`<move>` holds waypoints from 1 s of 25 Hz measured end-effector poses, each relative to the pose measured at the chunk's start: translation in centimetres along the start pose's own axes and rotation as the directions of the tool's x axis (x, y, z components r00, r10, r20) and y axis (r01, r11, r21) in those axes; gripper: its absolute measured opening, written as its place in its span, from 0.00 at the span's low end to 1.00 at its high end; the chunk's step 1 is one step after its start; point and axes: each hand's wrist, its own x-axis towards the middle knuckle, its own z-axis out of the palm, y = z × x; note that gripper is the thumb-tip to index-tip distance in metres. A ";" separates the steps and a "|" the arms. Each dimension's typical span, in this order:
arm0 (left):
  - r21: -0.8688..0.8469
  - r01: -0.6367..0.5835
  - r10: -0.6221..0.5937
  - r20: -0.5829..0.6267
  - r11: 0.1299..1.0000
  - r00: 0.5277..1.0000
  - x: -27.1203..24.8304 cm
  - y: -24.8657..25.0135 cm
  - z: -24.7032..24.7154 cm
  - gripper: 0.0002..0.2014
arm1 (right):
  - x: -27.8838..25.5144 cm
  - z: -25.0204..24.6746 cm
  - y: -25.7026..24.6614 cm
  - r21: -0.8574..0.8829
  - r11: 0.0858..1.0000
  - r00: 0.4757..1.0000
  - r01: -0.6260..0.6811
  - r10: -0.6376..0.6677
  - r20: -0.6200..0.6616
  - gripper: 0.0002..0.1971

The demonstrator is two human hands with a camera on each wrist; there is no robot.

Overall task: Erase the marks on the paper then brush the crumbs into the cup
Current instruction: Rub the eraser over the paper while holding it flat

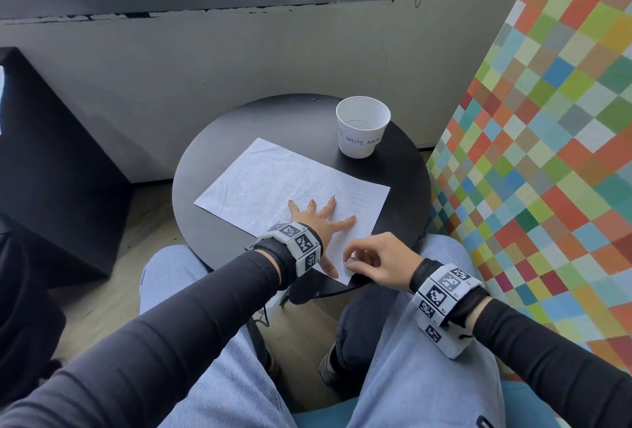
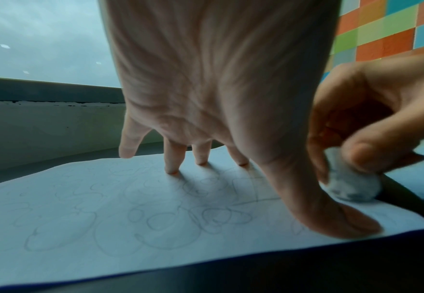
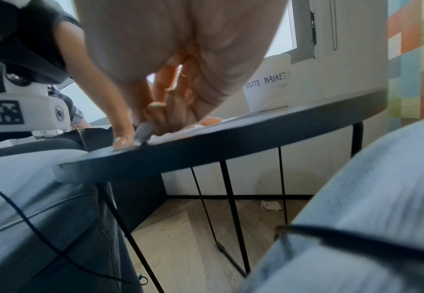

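The sheet of paper [image 1: 290, 184] lies flat on the round black bench [image 1: 219, 154], skewed so that one corner reaches the near edge, and faint pencil loops and boxes cover most of it. The left hand [image 1: 316, 222] is spread wide with straight fingers, pressing the sheet down near that corner. The right hand [image 1: 379, 261] pinches a small rounded white eraser [image 2: 349, 184] between thumb and fingertips, its end touching the paper at the near corner, just beside the left thumb. The white cup [image 1: 362, 126], lettered "WASTE BASKET", stands upright toward the far right edge of the bench, well apart from both hands. To my eye the erasing has barely begun, since marks show all over the sheet and I can make out no crumbs. The paper looks thin and light, so it should slide or crumple under rubbing unless it is pinned close to the eraser, much as the flat hand does now. The eraser looks soft and grippy, best held low by its sides. The cup looks light and easy to tip, so it may want steadying at its wall when crumbs are swept in.
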 end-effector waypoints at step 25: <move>0.128 -0.031 0.032 0.000 0.991 0.999 0.4 -0.6 -0.9 0.60 | 0.2 1.0 -0.2 0.001 1.000 1.000 0.011 -0.011 -0.007 0.03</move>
